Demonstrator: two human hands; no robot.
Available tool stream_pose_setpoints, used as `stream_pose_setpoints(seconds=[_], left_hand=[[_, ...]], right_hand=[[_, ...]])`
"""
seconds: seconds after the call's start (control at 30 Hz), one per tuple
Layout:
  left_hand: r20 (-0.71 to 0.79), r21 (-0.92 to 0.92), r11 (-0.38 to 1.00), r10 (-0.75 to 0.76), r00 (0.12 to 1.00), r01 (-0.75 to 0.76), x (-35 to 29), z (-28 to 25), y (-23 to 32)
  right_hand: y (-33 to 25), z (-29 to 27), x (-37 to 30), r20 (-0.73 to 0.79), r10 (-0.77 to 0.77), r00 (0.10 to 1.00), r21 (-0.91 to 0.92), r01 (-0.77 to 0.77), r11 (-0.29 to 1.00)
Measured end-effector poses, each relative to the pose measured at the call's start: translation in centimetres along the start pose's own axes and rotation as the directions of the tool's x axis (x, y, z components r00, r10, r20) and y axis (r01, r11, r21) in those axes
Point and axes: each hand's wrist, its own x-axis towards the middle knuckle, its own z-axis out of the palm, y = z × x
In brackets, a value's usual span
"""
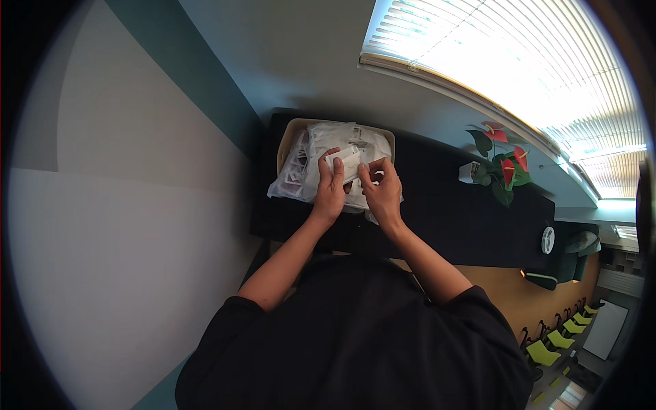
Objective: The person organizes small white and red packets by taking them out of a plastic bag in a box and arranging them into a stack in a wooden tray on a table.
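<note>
Both hands on 1 small packet above the tray

From my feed I see the left hand [331,192] and the right hand [383,191] meeting over a tan tray [287,137] heaped with clear plastic bags [301,167] of small pale parts. The tray sits on a dark table [437,205]. Between the 2 hands is 1 small white packet [346,162], lifted just above the heap. I judge the work early: the heap looks full and I see nothing set aside on the table. The left fingers [337,171] are curled and pressed together along the packet's left edge, thumb hidden. The right fingers [376,169] are bent, tips pinching its right edge. Whether the packet is opened, I cannot tell. A potted plant [502,164] with red flowers stands well apart at the right
</note>
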Motion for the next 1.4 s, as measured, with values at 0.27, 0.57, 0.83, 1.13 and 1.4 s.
stream_pose_setpoints(seconds=[0.27, 0.57, 0.83, 1.13, 1.4], left_hand=[[0.034, -0.039, 0.998, -0.042, 0.999, 0.044, 0.1, -1.0, -0.1], [0.074, -0.013, 0.986, -0.167, 0.983, 0.169, -1.9, -0.6, 0.5], [0.135, 0.163, 0.972, -0.192, 0.972, 0.169, -5.8, 2.7, -1.8], [-0.013, 0.086, 0.979, -0.184, 0.983, 0.184, -12.4, 11.7, -4.8], [-0.329, -0.016, 1.000, 0.012, 0.944, -0.018, -20.4, 20.0, -8.1]], right_hand=[[-0.4, 0.2, -0.5, 0.113, 0.084, 0.990, 0.203, -0.106, 0.973], [-2.7, -3.5, -1.7, 0.293, -0.173, 0.940, 0.081, 0.156, 0.985], [-3.8, -9.6, -2.0, 0.701, -0.201, 0.684, -0.244, 0.495, 0.834], [2.5, -17.6, -2.7, 0.712, -0.370, 0.597, -0.018, 0.542, 0.840], [4.8, -22.2, -6.3, 0.755, -0.500, 0.423, 0.253, 0.516, 0.818]])
